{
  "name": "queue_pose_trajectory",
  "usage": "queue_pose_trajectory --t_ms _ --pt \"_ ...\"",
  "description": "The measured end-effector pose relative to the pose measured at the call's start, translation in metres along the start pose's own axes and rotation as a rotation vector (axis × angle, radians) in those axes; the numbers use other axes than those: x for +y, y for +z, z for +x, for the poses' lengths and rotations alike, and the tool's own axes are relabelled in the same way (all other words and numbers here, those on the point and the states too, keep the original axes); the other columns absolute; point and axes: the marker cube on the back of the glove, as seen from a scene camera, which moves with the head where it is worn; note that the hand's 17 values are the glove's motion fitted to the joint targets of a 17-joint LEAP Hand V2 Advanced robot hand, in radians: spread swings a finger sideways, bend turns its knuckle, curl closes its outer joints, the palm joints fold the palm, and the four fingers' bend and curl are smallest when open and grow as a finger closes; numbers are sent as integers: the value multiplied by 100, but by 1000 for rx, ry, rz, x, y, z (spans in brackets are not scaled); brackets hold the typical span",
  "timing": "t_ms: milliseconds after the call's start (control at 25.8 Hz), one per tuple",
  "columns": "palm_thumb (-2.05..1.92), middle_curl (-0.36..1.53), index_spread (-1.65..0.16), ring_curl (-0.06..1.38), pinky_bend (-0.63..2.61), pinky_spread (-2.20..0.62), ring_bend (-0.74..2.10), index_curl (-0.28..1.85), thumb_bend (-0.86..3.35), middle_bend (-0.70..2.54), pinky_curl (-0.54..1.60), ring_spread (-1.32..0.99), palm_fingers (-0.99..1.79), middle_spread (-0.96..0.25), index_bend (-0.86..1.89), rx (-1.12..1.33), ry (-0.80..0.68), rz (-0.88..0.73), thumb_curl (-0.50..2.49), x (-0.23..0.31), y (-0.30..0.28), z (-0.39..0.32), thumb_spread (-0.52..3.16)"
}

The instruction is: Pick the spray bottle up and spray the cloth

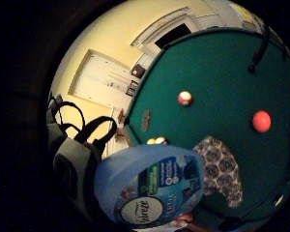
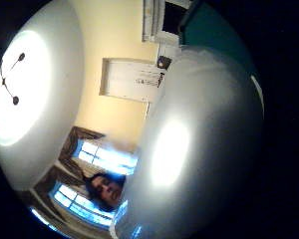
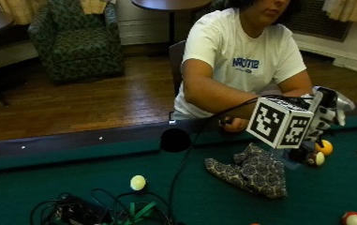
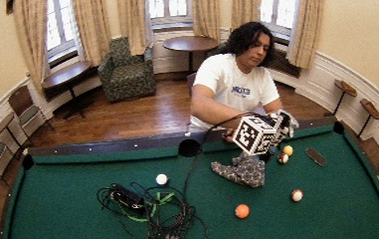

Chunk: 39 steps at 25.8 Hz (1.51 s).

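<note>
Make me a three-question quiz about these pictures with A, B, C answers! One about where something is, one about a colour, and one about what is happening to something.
1. Where does the patterned cloth lie?
A. On the armchair
B. On the green table
C. On the wooden floor

2. What colour is the body of the spray bottle?
A. Blue
B. Red
C. Black

3. What is happening with the spray bottle?
A. It lies tipped over by the cables
B. It stands alone beside the balls
C. The gloved right hand holds it

Answers:
1. B, since the outside view shows the cloth resting on the felt of the table.
2. A, since the little finger side palm view shows the spray bottle with a blue body.
3. C, since the bottle fills both palm views and the right hand is curled round its top in the outside view.
</note>
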Motion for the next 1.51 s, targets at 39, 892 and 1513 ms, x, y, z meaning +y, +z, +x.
queue_pose_trajectory --t_ms 39,892,1513 --pt "91 56 -26 49 46 -31 78 62 -3 70 43 -21 140 -20 41 -9 -16 7 87 -5 6 4 33" --pt "91 56 -26 49 45 -30 78 62 -3 71 43 -20 139 -20 42 -77 -66 106 87 -58 81 141 32" --pt "91 56 -27 49 45 -31 78 62 -3 70 43 -21 140 -21 43 -115 -77 131 88 -76 86 156 29"
